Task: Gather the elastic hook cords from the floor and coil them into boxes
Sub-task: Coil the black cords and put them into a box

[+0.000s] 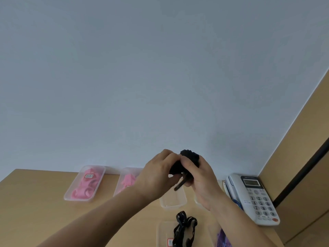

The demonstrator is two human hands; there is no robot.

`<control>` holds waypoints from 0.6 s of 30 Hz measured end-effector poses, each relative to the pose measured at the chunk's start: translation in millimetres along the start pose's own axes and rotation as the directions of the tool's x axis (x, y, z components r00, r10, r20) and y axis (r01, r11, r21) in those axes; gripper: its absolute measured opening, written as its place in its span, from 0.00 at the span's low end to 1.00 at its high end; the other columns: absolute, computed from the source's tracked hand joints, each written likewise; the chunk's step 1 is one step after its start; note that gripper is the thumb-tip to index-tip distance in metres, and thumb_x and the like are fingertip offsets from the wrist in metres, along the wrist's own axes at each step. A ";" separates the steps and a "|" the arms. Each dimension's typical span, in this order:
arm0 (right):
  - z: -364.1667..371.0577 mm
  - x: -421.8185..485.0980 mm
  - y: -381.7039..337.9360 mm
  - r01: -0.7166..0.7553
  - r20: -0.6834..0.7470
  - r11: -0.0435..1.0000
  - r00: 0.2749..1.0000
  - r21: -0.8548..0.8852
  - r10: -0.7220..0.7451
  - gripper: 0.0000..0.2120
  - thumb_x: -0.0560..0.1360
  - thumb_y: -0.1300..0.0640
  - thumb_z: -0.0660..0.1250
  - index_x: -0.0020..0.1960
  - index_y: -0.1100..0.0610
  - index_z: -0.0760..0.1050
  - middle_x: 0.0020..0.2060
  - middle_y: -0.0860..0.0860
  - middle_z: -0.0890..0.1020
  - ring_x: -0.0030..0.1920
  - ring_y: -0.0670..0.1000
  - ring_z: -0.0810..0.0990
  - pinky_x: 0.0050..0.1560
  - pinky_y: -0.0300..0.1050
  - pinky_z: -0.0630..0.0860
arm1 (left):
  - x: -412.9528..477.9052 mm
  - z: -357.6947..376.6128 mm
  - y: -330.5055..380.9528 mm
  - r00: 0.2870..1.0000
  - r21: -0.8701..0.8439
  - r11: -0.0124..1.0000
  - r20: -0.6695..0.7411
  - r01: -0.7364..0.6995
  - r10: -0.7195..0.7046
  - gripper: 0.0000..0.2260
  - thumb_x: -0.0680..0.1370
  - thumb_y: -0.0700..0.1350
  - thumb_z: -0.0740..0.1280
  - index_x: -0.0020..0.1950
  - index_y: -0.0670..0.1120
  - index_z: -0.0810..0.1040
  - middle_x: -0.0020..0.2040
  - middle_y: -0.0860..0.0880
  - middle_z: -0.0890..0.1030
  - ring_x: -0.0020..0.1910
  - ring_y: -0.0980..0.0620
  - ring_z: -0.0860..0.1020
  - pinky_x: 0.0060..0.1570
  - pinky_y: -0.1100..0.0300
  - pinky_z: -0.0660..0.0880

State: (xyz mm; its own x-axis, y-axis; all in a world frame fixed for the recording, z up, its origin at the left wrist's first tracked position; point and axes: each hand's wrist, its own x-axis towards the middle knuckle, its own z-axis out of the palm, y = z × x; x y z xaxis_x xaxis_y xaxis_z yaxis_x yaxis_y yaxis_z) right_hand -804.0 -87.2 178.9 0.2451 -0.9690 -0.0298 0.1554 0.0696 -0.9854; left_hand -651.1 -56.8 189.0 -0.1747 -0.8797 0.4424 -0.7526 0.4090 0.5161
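Both hands are raised above the wooden table [41,207], holding a bunched black elastic cord [190,155]. My left hand [158,173] grips its left side, and my right hand [201,177] grips the right side, with a dark end [179,185] sticking down between them. Below the hands stands an empty clear box [173,202]. A second black cord [183,229] lies across a clear box [162,234] at the table's front. Two clear boxes at the back hold pink cords: one box [85,182] at the left, the other box [127,180] partly behind my left wrist.
A white desk telephone [256,198] sits at the table's right side, next to a tan wall panel [302,139]. Something purple [223,237] lies in a clear container at the bottom right. A pale wall fills the upper view.
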 end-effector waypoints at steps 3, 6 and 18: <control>-10.7 0.3 0.6 0.029 -0.028 0.996 0.999 -0.080 -0.031 0.19 0.66 0.47 0.73 0.56 0.48 0.77 0.41 0.46 0.82 0.37 0.45 0.79 0.33 0.40 0.72 | 3.0 -14.3 -3.0 0.949 -0.408 0.878 0.283 0.250 -0.139 0.18 0.74 0.44 0.71 0.63 0.52 0.76 0.56 0.57 0.80 0.54 0.59 0.80 0.56 0.62 0.77; -11.7 3.0 -1.7 0.076 -0.001 0.979 0.997 -0.191 -0.077 0.21 0.66 0.50 0.72 0.58 0.47 0.74 0.42 0.41 0.82 0.43 0.43 0.83 0.40 0.37 0.77 | 2.4 -17.6 1.2 0.901 -0.444 0.831 0.408 0.336 -0.146 0.20 0.71 0.52 0.70 0.62 0.54 0.74 0.55 0.59 0.80 0.53 0.59 0.80 0.55 0.57 0.79; -0.2 11.2 0.6 0.008 -0.130 0.987 0.991 -0.162 -0.029 0.26 0.60 0.45 0.75 0.56 0.44 0.74 0.47 0.41 0.82 0.45 0.38 0.82 0.43 0.35 0.75 | -9.6 17.1 -2.9 0.966 -0.299 0.928 0.194 0.223 -0.169 0.09 0.73 0.42 0.69 0.50 0.52 0.76 0.31 0.58 0.73 0.29 0.57 0.69 0.31 0.62 0.67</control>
State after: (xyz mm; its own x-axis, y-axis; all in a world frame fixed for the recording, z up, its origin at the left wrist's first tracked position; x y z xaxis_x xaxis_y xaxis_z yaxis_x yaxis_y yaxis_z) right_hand -801.4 -98.1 178.0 0.1144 -0.9932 -0.0225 0.0006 0.0228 -0.9997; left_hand -658.0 -53.7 170.8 -0.1646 -0.9664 0.1976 -0.5477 0.2561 0.7965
